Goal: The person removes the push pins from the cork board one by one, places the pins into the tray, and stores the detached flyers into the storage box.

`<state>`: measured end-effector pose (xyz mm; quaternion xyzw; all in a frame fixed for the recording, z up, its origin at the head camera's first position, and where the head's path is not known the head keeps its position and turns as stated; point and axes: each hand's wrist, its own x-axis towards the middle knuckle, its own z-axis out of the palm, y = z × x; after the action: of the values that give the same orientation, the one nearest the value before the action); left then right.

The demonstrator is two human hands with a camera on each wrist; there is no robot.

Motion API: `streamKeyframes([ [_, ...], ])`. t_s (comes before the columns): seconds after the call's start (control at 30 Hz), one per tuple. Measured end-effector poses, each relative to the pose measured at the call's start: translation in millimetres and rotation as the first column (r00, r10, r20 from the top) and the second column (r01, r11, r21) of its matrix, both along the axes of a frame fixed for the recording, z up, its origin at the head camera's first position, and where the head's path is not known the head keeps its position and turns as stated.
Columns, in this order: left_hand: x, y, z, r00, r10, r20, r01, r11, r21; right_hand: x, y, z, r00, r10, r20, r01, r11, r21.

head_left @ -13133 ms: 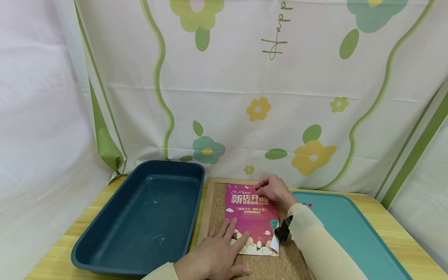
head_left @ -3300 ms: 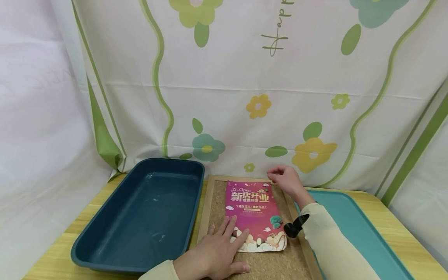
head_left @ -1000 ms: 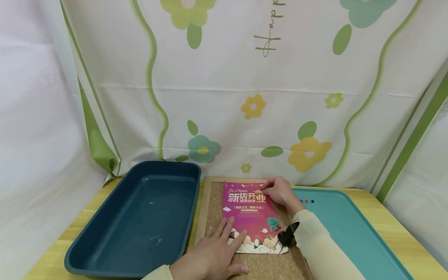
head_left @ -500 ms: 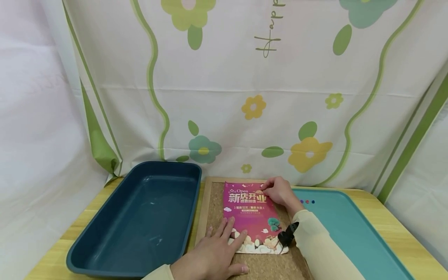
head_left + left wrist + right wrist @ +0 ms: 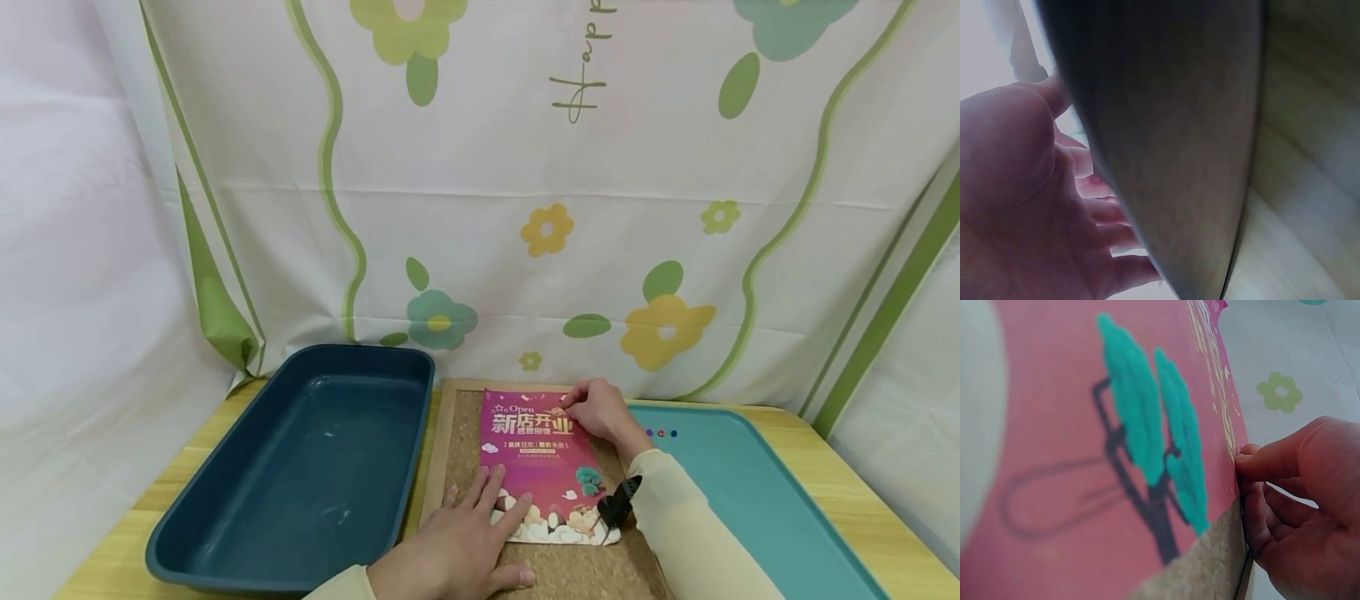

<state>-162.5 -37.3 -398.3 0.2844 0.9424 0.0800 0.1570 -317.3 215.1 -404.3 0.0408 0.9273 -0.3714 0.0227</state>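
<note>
A pink-purple poster [image 5: 536, 475] with gold lettering lies on a wood-framed cork board [image 5: 585, 571]. My left hand [image 5: 461, 537] rests with spread fingers over the poster's lower left part and the bare cork. In the left wrist view, its palm [image 5: 1016, 187] is beside a blurred dark surface. My right hand [image 5: 600, 408] pinches at the poster's upper right edge. Closer up, the right wrist view shows the thumb of this hand [image 5: 1310, 506] on the edge, other fingers curled below it. Whether a small pin sits between the fingertips is hidden.
A deep dark-blue basin [image 5: 300, 467] stands left of the board. To the right lies a teal tray [image 5: 735, 500] with several small coloured pins [image 5: 662, 433]. A flowered white curtain [image 5: 465, 150] hangs behind the wooden table [image 5: 847, 483].
Since about three seconds ago, my right hand has come down from above the board's top edge to the poster's edge. The lower right corner, curled up earliest, now lies flatter. My left hand stays put.
</note>
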Motion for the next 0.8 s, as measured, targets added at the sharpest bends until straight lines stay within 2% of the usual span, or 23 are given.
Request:
streamKeyframes([
  [0.8,0.8,-0.3,1.0,1.0,-0.001,0.004,0.001,1.0,-0.008,4.2,-1.7,2.4,1.0,0.008,0.007,-0.008,1.0,0.016],
])
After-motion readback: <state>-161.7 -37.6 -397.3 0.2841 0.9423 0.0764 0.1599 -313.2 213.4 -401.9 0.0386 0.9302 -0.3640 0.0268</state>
